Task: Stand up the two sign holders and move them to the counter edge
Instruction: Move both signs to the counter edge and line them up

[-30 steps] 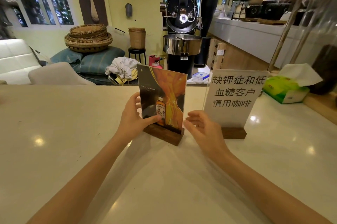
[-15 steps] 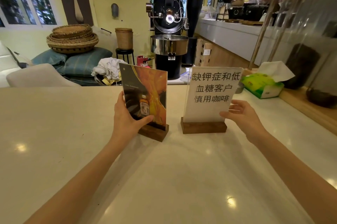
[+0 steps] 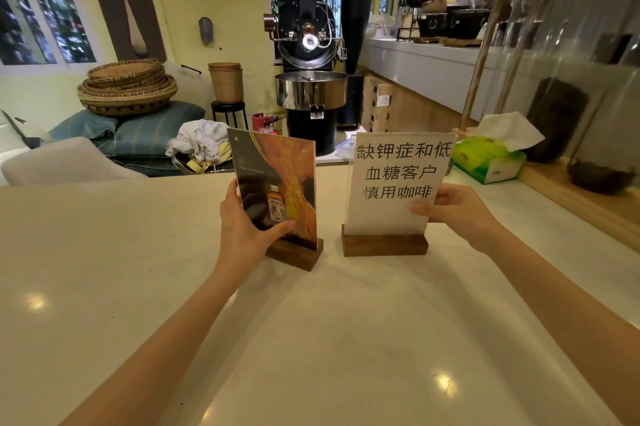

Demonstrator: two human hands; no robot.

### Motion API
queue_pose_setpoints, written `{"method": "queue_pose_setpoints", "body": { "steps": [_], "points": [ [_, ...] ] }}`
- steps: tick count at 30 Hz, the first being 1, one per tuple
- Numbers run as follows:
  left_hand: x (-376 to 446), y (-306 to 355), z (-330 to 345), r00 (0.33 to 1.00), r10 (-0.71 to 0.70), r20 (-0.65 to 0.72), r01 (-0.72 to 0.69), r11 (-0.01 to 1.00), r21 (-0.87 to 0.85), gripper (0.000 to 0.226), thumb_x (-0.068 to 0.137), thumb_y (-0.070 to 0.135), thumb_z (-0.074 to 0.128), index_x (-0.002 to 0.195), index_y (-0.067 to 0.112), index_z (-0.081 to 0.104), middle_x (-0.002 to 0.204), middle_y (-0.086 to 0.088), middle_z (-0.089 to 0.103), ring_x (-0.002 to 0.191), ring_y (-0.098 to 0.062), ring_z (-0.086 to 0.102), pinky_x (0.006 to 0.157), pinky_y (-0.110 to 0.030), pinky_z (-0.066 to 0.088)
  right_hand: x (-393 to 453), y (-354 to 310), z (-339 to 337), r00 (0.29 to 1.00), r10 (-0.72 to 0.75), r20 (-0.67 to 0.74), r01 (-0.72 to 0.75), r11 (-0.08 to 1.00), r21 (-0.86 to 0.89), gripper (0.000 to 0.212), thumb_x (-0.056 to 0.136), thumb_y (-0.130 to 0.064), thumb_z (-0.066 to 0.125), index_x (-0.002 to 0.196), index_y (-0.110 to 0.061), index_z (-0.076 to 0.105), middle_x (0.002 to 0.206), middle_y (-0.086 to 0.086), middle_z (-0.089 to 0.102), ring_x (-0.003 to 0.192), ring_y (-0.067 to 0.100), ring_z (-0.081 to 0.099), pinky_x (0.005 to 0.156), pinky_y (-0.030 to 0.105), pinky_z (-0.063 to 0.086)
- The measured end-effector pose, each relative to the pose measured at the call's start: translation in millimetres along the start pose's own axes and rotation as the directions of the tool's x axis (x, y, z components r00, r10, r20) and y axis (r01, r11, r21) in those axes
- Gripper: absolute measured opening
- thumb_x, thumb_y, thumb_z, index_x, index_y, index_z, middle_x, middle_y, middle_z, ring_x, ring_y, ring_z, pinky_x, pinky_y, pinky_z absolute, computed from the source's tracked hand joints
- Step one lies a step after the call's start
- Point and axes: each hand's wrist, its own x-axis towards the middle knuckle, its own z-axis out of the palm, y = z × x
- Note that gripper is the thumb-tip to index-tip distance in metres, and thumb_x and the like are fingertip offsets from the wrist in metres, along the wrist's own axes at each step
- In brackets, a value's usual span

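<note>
1. Sign holders: two, both upright on wooden bases, side by side on the pale glossy counter [image 3: 311, 339].
2. Room: black coffee roaster [image 3: 311, 54] beyond both hands; stacked woven baskets [image 3: 126, 87] far left of the left hand; green tissue box [image 3: 488, 162] just beyond the right hand.
3. Left hand [image 3: 244, 229]: closed on the left edge of the picture sign holder [image 3: 277, 190], thumb across its front.
4. Right hand [image 3: 457, 210]: pinching the lower right edge of the text sign holder [image 3: 394, 183].
</note>
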Motion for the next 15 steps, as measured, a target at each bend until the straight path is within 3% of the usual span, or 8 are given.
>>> {"method": "queue_pose_setpoints", "body": {
  "steps": [4, 8, 15],
  "points": [
    [4.2, 9.0, 20.9, 0.999, 0.031, 0.029, -0.03, 0.999, -0.028, 0.105, 0.054, 0.036, 0.083, 0.136, 0.029, 0.017, 0.137, -0.008, 0.036, 0.121, -0.018, 0.039, 0.094, -0.029, 0.035, -5.1, 1.8, -20.9, 1.0, -0.016, -0.006, 0.015, 0.999, -0.052, 0.034, 0.071, -0.003, 0.069, 0.087, -0.032, 0.063, 0.085, -0.019, 0.067, 0.078, 0.001, 0.063, 0.048, 0.011, 0.05],
    [7.0, 20.7, 46.9, 0.997, 0.048, 0.054, -0.045, 0.998, -0.044, 0.106, 0.054, 0.037, 0.082, 0.137, 0.027, 0.016, 0.139, -0.009, 0.035, 0.114, -0.01, 0.035, 0.091, -0.026, 0.032, -11.3, 6.2, -46.4, 0.999, -0.028, -0.035, 0.026, 0.997, -0.069, 0.035, 0.071, -0.001, 0.069, 0.081, -0.034, 0.064, 0.072, -0.025, 0.069, 0.069, -0.006, 0.065, 0.048, 0.011, 0.05],
    [13.3, 45.9, 105.1, 0.986, 0.115, 0.12, -0.105, 0.99, -0.093, 0.106, 0.054, 0.036, 0.082, 0.137, 0.024, 0.018, 0.136, -0.009, 0.037, 0.111, -0.008, 0.036, 0.091, -0.025, 0.034, -22.7, 13.6, -92.7, 0.989, -0.068, -0.133, 0.048, 0.987, -0.152, 0.032, 0.07, -0.003, 0.07, 0.088, -0.029, 0.065, 0.09, -0.012, 0.066, 0.079, 0.001, 0.062, 0.052, 0.014, 0.052]
  ]
}}
